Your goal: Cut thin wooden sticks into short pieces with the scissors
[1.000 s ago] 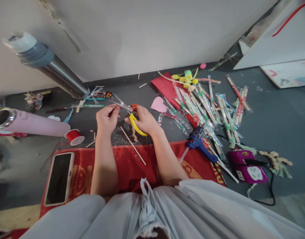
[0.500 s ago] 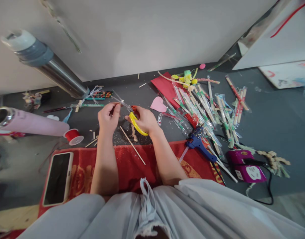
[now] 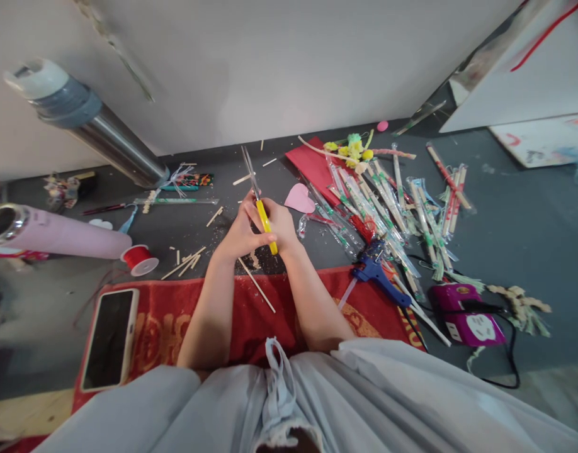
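My right hand [image 3: 283, 225] is closed around the yellow handles of a pair of scissors [image 3: 262, 217]. The metal blades point away from me, toward the wall, and look slightly apart. My left hand [image 3: 239, 233] meets the right one, its thumb lying across the yellow handles and its fingers curled on the far side, partly hidden. Below the hands, a thin wooden stick [image 3: 257, 286] lies across the edge of the red towel [image 3: 204, 340]. Short cut stick pieces [image 3: 185, 261] are scattered to the left, with another pale piece [image 3: 243, 178] beside the blades.
On the left lie a pink bottle [image 3: 67, 233], a red thread spool [image 3: 140, 259] and a phone [image 3: 110, 340]. A steel flask [image 3: 119, 138] leans behind. Rightward are a pink paper heart [image 3: 300, 198], wrapped sticks [image 3: 374, 201], a blue glue gun [image 3: 381, 277] and a purple power socket [image 3: 468, 314].
My left hand has moved right, onto the scissors. The blades have swung from pointing left to pointing away. More short stick pieces now lie on the table at left.
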Tool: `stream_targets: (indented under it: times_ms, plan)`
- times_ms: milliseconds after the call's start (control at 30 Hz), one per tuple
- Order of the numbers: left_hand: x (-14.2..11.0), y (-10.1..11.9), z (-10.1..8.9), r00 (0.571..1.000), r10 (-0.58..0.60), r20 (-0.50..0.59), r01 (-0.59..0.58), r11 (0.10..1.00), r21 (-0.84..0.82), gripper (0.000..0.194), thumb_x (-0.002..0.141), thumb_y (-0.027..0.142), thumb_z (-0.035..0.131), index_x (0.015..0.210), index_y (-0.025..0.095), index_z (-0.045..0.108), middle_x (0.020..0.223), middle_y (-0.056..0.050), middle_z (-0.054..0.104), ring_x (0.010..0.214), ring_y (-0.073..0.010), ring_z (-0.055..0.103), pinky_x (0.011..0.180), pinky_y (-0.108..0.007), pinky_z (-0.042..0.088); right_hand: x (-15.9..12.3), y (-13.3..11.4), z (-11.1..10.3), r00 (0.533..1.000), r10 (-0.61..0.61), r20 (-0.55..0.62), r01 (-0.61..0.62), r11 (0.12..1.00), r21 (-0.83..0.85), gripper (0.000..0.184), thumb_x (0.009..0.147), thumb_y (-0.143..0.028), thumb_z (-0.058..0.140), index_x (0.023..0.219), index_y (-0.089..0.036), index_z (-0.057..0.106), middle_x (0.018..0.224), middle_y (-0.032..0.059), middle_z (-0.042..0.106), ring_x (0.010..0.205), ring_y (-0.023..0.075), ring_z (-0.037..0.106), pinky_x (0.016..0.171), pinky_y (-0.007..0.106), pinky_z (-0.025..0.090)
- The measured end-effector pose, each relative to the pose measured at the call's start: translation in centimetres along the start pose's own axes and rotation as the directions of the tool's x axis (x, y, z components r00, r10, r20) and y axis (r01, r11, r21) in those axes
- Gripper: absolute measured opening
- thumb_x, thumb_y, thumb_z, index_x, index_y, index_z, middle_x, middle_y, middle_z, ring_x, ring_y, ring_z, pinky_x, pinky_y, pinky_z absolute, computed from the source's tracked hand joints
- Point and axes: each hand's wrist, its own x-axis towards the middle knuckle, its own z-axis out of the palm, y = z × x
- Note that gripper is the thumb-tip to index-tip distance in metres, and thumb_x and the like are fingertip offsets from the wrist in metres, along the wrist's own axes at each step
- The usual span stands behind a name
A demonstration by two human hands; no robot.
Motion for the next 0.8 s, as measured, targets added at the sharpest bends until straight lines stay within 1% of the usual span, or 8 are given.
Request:
stream_targets:
  times_ms: [33,100,300,433,667,800]
  plan:
    - [0.0,-0.2,0.2,1.0,0.004,0.004,-0.004,1.0,0.011,0.115,0.053,0.079,0.072,0.145,0.023,0.033,0.15,-0.018,0.038,0.143,-0.0374,0.034,0.12,-0.053,0.028,0.0,0.0,0.1,1.0,0.005,-0.002,-0.005,1.0,0.005,0.049,0.088,-0.066,0.044,0.087,-0.02,0.061,0.08,0.0049,0.069,0.072,0.0199,0.063,0.069,0.03,0.046]
    - [0.0,-0.6,0.5,1.0,0.014,-0.014,-0.013,0.999,0.036,0.112,0.055,0.077,0.072,0.145,0.023,0.032,0.148,-0.017,0.038,0.143,-0.037,0.033,0.121,-0.054,0.024,0.0,0.0,0.2,1.0,0.007,-0.005,-0.006,1.0,0.023,0.048,0.088,-0.065,0.044,0.087,-0.02,0.061,0.08,0.0049,0.069,0.071,0.0198,0.063,0.069,0.03,0.046]
    - [0.0,-2.1,1.1,0.991,0.072,-0.111,-0.069,0.997,0.035,0.108,0.058,0.079,0.069,0.142,0.023,0.033,0.142,-0.017,0.039,0.138,-0.0361,0.038,0.118,-0.054,0.029,0.0,0.0,0.5,1.0,0.009,-0.002,-0.009,0.997,0.072,0.047,0.087,-0.063,0.046,0.089,-0.02,0.063,0.082,0.0051,0.07,0.075,0.0208,0.065,0.071,0.031,0.048]
    - [0.1,-2.4,1.5,0.982,0.105,-0.154,-0.099,0.994,0.049,0.106,0.057,0.082,0.067,0.139,0.023,0.037,0.138,-0.016,0.042,0.134,-0.0353,0.042,0.116,-0.053,0.032,-0.1,0.0,0.6,1.0,0.005,-0.003,-0.004,0.997,0.082,0.046,0.087,-0.062,0.046,0.092,-0.02,0.064,0.084,0.0054,0.071,0.074,0.0199,0.066,0.072,0.031,0.049]
    - [0.1,-2.5,1.6,0.982,0.104,-0.159,-0.106,0.994,-0.004,0.105,0.057,0.08,0.069,0.139,0.023,0.036,0.133,-0.015,0.044,0.132,-0.035,0.043,0.115,-0.054,0.034,0.0,0.0,0.6,1.0,0.003,0.001,-0.003,0.998,0.058,0.045,0.088,-0.06,0.046,0.091,-0.019,0.065,0.084,0.006,0.072,0.075,0.0196,0.066,0.074,0.031,0.05]
    - [0.0,-2.3,1.6,0.984,0.092,-0.153,-0.093,0.996,0.002,0.107,0.057,0.081,0.068,0.14,0.023,0.035,0.134,-0.015,0.045,0.133,-0.0354,0.043,0.116,-0.054,0.033,-0.1,-0.2,0.5,1.0,0.013,0.011,-0.014,0.999,0.039,0.045,0.089,-0.06,0.045,0.092,-0.019,0.065,0.084,0.0062,0.072,0.076,0.0202,0.066,0.074,0.031,0.049]
